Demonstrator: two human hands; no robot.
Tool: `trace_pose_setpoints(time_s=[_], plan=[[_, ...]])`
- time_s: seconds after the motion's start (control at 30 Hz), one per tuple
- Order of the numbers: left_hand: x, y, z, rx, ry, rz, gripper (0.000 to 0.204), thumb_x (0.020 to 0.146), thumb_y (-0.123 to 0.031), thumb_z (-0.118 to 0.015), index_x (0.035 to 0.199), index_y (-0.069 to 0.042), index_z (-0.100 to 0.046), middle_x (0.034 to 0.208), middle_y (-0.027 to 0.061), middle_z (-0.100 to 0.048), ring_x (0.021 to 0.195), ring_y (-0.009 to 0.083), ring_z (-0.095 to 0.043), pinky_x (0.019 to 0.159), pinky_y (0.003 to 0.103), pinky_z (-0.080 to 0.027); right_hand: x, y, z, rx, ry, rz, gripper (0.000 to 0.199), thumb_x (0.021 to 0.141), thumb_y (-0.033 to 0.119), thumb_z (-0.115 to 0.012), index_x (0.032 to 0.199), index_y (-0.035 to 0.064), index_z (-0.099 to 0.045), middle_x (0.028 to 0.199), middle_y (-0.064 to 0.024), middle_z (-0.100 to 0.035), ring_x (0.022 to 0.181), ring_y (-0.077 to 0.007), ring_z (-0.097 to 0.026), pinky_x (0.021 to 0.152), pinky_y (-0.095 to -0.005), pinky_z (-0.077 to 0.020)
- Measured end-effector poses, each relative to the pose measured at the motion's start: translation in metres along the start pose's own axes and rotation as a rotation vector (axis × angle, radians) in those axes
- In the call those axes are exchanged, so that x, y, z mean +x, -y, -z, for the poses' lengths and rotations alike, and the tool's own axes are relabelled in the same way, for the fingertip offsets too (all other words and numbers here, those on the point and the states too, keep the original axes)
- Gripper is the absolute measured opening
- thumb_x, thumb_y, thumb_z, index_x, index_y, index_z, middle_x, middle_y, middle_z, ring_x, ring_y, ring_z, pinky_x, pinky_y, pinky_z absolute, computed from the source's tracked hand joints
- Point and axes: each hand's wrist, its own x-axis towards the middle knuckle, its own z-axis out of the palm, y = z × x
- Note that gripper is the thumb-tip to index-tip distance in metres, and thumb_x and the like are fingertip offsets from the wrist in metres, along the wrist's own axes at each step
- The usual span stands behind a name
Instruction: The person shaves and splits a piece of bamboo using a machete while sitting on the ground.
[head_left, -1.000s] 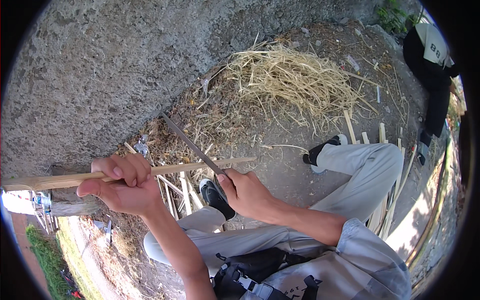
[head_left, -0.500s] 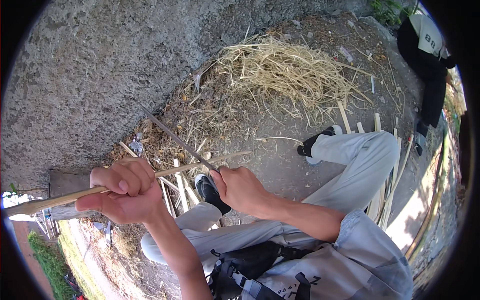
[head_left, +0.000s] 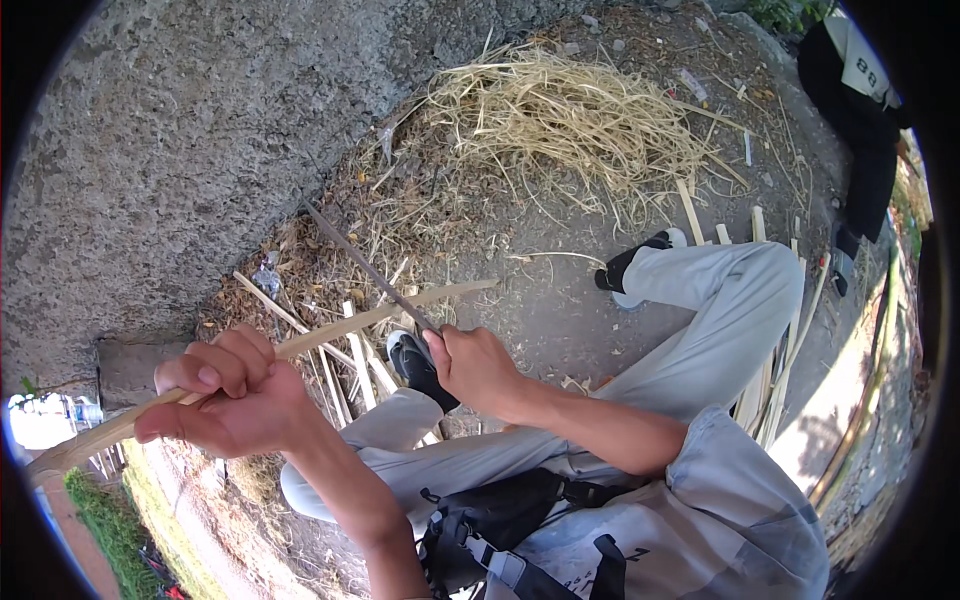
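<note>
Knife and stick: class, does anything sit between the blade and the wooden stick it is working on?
Nothing visible does. The right hand holds the knife, whose blade crosses the stick just beyond that hand. The left hand grips the stick further back, away from the blade.

So: two hands [head_left: 225,400] at work, one long wooden stick [head_left: 330,330], one knife [head_left: 365,265], one pile of straw-like shavings [head_left: 570,120], two shoes [head_left: 415,365], plus a scatter of split slats [head_left: 765,385], too jumbled to count.
</note>
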Motion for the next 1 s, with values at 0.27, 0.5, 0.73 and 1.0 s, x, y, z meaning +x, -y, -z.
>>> trace_pose_setpoints(time_s=[0.27, 0.5, 0.73, 1.0], plan=[[0.007, 0.006, 0.016, 0.142, -0.124, -0.012, 0.064, 0.095, -0.064, -0.033, 0.066, -0.009, -0.051, 0.044, -0.0031, -0.025, 0.037, 0.0066, -0.013, 0.035, 0.024, -0.011, 0.026, 0.056, 0.026, 0.081, 0.115, -0.046, 0.038, 0.097, 0.022, -0.05, 0.071, -0.0053, -0.06, 0.052, -0.0247, -0.054, 0.049, -0.0445, -0.057, 0.048, -0.0499, -0.046], [0.001, -0.003, 0.022, 0.118, -0.122, -0.045, 0.065, 0.096, -0.063, -0.032, 0.065, -0.009, -0.051, 0.044, -0.0029, -0.024, 0.036, 0.0066, -0.014, 0.034, 0.024, -0.011, 0.017, -0.001, 0.005, -0.012, 0.084, -0.093, 0.039, 0.096, 0.022, -0.051, 0.069, -0.0051, -0.06, 0.053, -0.0244, -0.054, 0.05, -0.0445, -0.056, 0.051, -0.0498, -0.0456], [-0.001, -0.002, 0.011, 0.044, 0.018, -0.013, 0.066, 0.096, -0.064, -0.031, 0.068, -0.008, -0.051, 0.044, -0.0027, -0.025, 0.036, 0.0069, -0.014, 0.033, 0.025, -0.011, 0.022, 0.056, 0.027, 0.019, 0.13, -0.004, 0.042, 0.097, 0.023, -0.05, 0.068, -0.006, -0.06, 0.053, -0.0247, -0.054, 0.049, -0.0436, -0.056, 0.051, -0.0493, -0.0462], [-0.005, 0.003, 0.012, 0.028, 0.051, 0.001, 0.066, 0.095, -0.065, -0.031, 0.068, -0.008, -0.048, 0.044, -0.0024, -0.024, 0.035, 0.0073, -0.014, 0.033, 0.025, -0.011, 0.012, 0.001, 0.022, -0.091, 0.133, -0.182, 0.036, 0.095, 0.021, -0.053, 0.07, -0.0048, -0.058, 0.051, -0.0247, -0.054, 0.049, -0.043, -0.057, 0.049, -0.0495, -0.0455]])
